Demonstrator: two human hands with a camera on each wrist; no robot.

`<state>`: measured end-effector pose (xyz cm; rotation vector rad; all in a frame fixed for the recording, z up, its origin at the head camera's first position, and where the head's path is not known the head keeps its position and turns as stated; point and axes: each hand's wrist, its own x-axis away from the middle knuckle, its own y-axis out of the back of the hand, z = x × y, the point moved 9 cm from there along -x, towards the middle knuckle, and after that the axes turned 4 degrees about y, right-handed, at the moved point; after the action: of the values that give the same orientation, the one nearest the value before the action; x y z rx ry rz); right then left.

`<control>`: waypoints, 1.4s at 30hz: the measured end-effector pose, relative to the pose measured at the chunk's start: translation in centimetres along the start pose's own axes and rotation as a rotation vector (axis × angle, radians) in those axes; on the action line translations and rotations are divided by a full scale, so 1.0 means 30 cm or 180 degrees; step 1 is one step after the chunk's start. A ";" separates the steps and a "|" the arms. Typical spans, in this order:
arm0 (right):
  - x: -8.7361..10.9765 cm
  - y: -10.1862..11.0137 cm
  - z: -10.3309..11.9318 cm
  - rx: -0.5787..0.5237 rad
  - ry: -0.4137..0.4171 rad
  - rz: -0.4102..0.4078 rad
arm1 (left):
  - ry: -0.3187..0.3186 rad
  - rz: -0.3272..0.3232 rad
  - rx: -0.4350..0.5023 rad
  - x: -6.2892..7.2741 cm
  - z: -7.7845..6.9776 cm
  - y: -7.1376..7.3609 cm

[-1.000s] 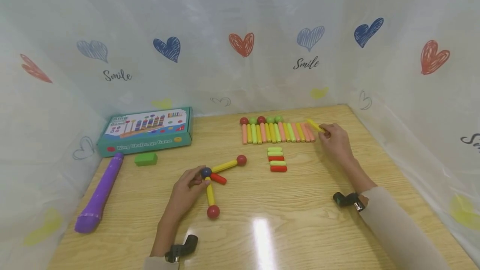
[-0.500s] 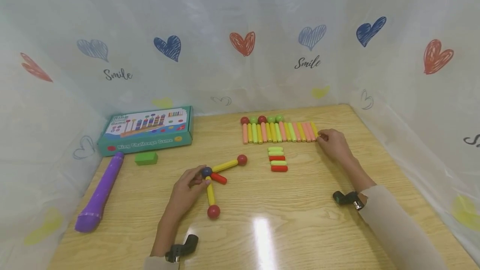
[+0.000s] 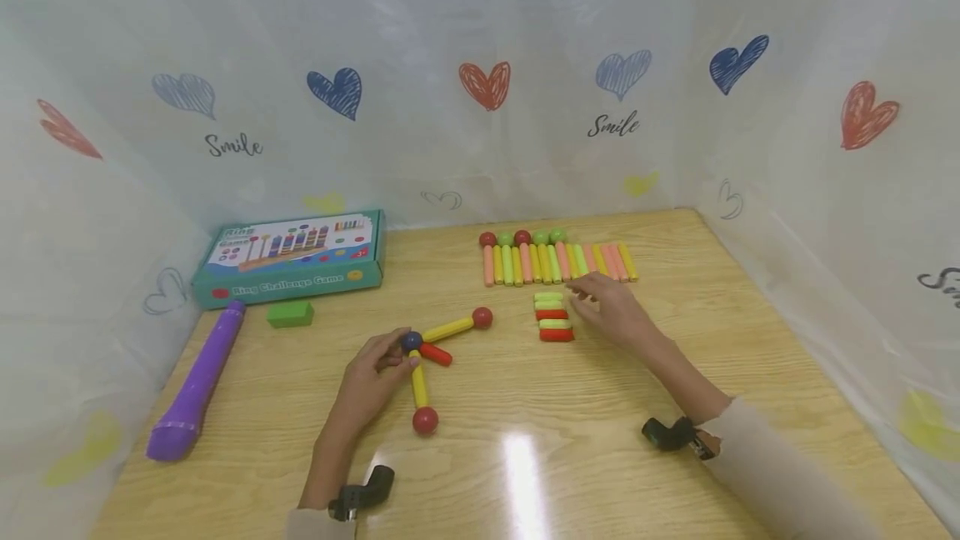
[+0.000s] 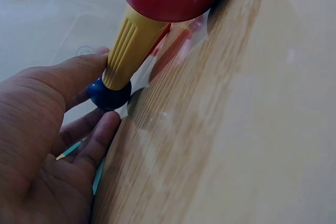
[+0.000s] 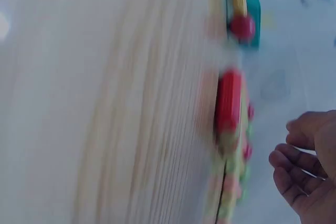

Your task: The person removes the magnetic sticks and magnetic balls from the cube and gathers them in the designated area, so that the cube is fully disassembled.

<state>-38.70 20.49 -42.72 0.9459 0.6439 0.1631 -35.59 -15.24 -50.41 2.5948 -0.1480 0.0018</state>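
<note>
My left hand (image 3: pixel 369 382) holds a blue ball (image 3: pixel 412 342) between thumb and fingers. Two yellow rods (image 3: pixel 448 329) and a short red rod (image 3: pixel 437 354) branch from that ball. Each yellow rod ends in a red ball (image 3: pixel 425 421); one looms large in the left wrist view, above the yellow rod (image 4: pixel 123 45). My right hand (image 3: pixel 618 315) hovers with loosely bent, unloaded fingers just right of a small column of short rods, lime green and red (image 3: pixel 556 335). In the right wrist view, the nearest red rod (image 5: pixel 229 98) is blurred, and the fingers show a gap from it.
Behind the right hand lies a row of long rods (image 3: pixel 528 265) in pink, yellow and green, with red and green balls (image 3: pixel 522 237) along its back. Left are a game box (image 3: pixel 292 282), a green block (image 3: pixel 290 314) and a purple toy microphone (image 3: pixel 197 382). A curtain (image 3: pixel 420 140) surrounds the table.
My right hand has set a yellow rod at the right end of the long row, let go, and moved left toward the short rods. The left hand keeps its hold on the blue ball.
</note>
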 end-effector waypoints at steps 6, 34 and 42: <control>-0.077 -0.180 0.234 -0.0144 0.0456 0.0542 | 0.0011 0.0004 0.0019 -0.003 0.004 0.002; -0.184 -0.407 0.290 0.0106 0.0476 0.0929 | -0.0129 -0.0016 0.0030 -0.003 0.003 0.005; -0.156 -0.356 0.242 -0.0200 0.0076 0.0738 | -0.0086 0.0022 0.0035 -0.008 0.002 -0.003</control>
<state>-39.79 7.24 -46.14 0.9576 0.5468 0.3988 -35.81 -15.17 -50.50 2.6059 -0.1671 -0.0300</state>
